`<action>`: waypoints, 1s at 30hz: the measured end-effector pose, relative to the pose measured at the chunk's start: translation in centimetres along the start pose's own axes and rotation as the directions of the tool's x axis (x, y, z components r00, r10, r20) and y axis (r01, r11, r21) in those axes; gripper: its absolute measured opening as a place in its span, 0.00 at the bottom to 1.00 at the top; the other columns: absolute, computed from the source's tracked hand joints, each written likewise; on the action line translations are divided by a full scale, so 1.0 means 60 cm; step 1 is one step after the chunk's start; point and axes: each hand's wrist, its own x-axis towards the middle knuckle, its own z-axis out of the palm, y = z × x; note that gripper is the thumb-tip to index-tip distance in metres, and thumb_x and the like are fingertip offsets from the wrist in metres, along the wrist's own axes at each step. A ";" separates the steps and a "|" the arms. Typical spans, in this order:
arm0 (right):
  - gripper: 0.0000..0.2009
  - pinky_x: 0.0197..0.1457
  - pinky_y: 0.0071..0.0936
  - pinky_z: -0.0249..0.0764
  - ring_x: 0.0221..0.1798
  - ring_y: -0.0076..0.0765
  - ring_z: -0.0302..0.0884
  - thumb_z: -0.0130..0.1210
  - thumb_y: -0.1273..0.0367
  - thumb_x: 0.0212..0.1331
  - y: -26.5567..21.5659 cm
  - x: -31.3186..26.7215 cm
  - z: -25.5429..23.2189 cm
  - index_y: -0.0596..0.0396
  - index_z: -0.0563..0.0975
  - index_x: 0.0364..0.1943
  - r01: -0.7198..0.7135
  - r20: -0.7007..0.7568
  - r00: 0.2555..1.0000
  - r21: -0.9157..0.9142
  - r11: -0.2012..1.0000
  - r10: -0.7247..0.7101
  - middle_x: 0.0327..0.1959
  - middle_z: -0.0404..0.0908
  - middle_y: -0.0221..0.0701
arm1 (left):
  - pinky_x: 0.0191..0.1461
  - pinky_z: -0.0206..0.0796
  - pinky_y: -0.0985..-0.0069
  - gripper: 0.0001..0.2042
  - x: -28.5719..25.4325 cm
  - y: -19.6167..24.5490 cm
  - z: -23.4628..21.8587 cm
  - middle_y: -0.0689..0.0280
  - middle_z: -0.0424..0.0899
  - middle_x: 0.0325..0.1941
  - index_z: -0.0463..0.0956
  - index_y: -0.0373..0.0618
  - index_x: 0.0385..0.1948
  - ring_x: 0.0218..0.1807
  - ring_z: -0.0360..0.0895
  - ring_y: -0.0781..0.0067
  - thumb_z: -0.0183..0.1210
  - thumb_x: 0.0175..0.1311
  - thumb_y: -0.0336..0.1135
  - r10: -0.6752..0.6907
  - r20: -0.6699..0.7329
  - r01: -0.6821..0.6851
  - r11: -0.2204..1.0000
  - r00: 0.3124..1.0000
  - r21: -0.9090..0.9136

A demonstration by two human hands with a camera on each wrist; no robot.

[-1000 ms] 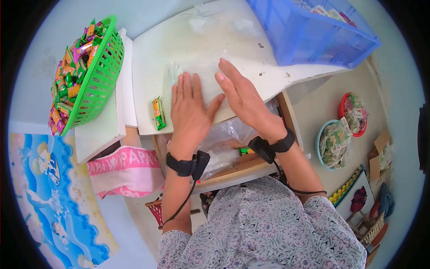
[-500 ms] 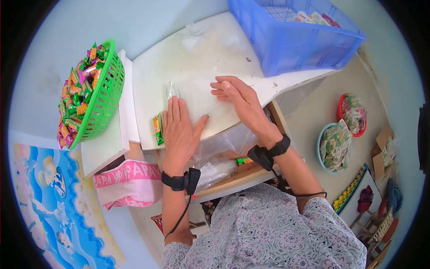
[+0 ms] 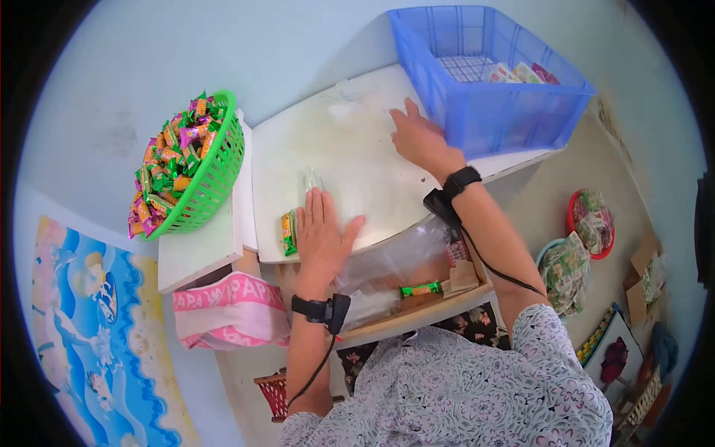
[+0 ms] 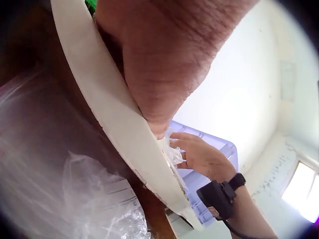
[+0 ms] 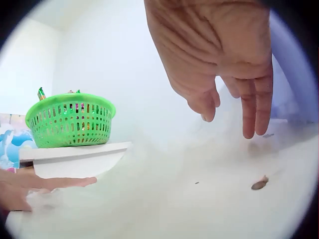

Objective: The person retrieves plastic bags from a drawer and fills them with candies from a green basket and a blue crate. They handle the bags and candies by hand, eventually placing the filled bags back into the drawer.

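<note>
My left hand (image 3: 326, 235) lies palm down near the table's front edge, fingers straight, over a clear plastic bag (image 3: 311, 179) whose end shows past the fingertips. Just left of it is a small green and orange snack packet (image 3: 289, 233). Farther back, my right hand (image 3: 424, 141) reaches beside the blue plastic crate (image 3: 491, 112). In the right wrist view, the fingers (image 5: 249, 112) of this hand point loosely down over the white tabletop, nothing between them. Crumpled clear plastic (image 3: 354, 104) lies at the back of the table.
A green basket (image 3: 220, 179) heaped with snack packets stands at the left. Below the table edge, a pulled-out drawer (image 3: 413, 316) holds clear bags and another green packet (image 3: 421, 289). A pink and white towel (image 3: 231, 309) hangs at the left. Bowls with bagged goods (image 3: 564, 272) stand at right.
My right hand has moved away from the left hand, back and right to beside the crate. My left hand remains flat on the bag, now close to the snack packet. The head view has shifted.
</note>
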 end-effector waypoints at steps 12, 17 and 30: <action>0.10 0.42 0.27 0.79 0.38 0.30 0.82 0.60 0.77 0.64 -0.072 -0.040 -0.112 0.65 0.79 0.48 -0.181 0.154 0.983 0.891 0.415 0.097 0.37 0.84 0.36 | 0.82 0.44 0.48 0.37 -0.003 0.017 -0.029 0.37 0.64 0.76 0.64 0.31 0.71 0.81 0.55 0.41 0.56 0.73 0.55 -0.052 -0.180 0.010 0.975 0.982 -0.222; 0.10 0.40 0.21 0.77 0.38 0.21 0.79 0.57 0.76 0.69 -0.113 -0.114 -0.169 0.65 0.77 0.51 -0.260 0.257 0.966 0.954 0.149 0.039 0.39 0.83 0.31 | 0.74 0.61 0.54 0.29 -0.026 0.087 -0.132 0.44 0.73 0.70 0.68 0.32 0.68 0.72 0.70 0.47 0.63 0.71 0.39 -0.138 -0.367 -0.089 0.839 0.920 -0.537; 0.07 0.30 0.20 0.68 0.29 0.19 0.73 0.67 0.77 0.57 -0.173 -0.261 -0.132 0.58 0.79 0.36 0.018 -0.097 0.990 0.799 0.601 0.099 0.34 0.81 0.26 | 0.53 0.75 0.72 0.19 -0.076 0.143 -0.076 0.63 0.83 0.51 0.76 0.33 0.56 0.52 0.80 0.73 0.67 0.69 0.32 -0.450 -0.015 0.059 0.151 0.893 -0.987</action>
